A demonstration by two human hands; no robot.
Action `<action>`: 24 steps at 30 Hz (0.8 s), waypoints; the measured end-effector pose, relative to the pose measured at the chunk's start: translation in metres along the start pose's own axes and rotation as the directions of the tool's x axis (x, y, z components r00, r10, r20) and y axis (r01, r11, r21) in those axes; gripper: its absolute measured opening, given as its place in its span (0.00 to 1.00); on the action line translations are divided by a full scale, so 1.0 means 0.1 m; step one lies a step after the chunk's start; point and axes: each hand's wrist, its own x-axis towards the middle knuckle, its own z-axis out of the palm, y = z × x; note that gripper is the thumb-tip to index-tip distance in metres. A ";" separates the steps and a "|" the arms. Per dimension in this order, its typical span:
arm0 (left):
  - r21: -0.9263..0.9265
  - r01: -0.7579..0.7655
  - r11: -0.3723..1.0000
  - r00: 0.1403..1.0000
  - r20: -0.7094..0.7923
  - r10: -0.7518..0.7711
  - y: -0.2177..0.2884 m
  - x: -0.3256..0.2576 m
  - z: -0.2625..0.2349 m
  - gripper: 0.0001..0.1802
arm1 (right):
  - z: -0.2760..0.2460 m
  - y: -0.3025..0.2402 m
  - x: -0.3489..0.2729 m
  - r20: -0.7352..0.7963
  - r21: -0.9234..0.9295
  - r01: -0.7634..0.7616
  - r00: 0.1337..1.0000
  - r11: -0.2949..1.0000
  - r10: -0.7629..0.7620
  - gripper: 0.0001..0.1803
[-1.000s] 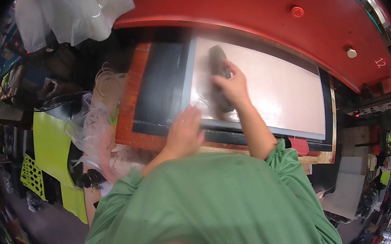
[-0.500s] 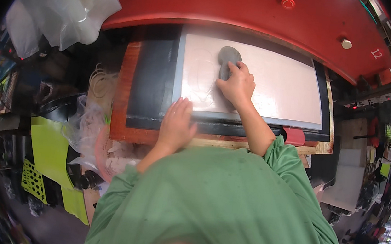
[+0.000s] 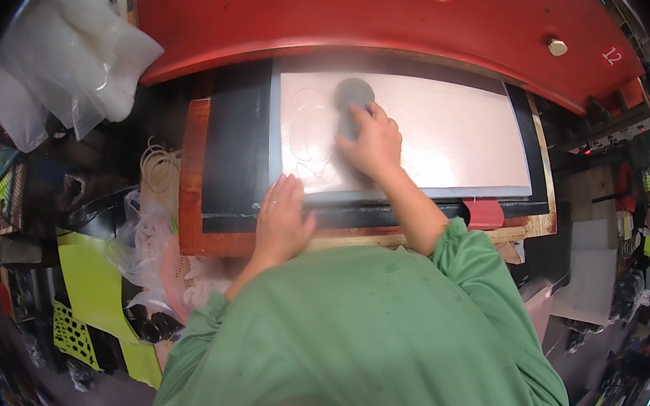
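A pale, glossy sheet with a bluish lower layer lies on a black board. My right hand is closed on a dark, sole-shaped piece over the left half of the sheet. The hand hides part of the piece, and its exact kind is unclear. Curved outlines show on the sheet to the left of it. Fingers stretched out, my left hand lies flat at the sheet's near left corner and holds nothing.
A red machine beam with red buttons spans the far side. Clear plastic sheeting hangs at the far left. A wooden base edges the board. Yellow-green sheets and a pink basket are at left.
The view has shifted, so the beam and plastic sheeting sit differently in it. My right hand stays on the dark piece, which has moved little on the sheet. My left hand remains by the corner.
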 end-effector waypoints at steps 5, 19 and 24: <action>0.006 0.023 1.000 1.000 0.016 -0.023 -0.05 0.16 0.00 0.33 | -0.52 0.77 -0.45 -0.180 -0.001 0.181 0.967 0.983 -0.179 0.29; 0.100 -0.181 0.978 0.965 -0.175 0.196 -0.43 0.78 0.22 0.24 | -0.38 1.20 -0.55 -0.174 -0.045 0.237 0.955 0.971 -0.241 0.16; 0.082 -0.381 0.921 0.924 0.034 0.380 -0.25 0.85 0.19 0.25 | -0.32 1.24 -0.35 -0.181 -0.043 0.227 0.956 0.973 -0.231 0.13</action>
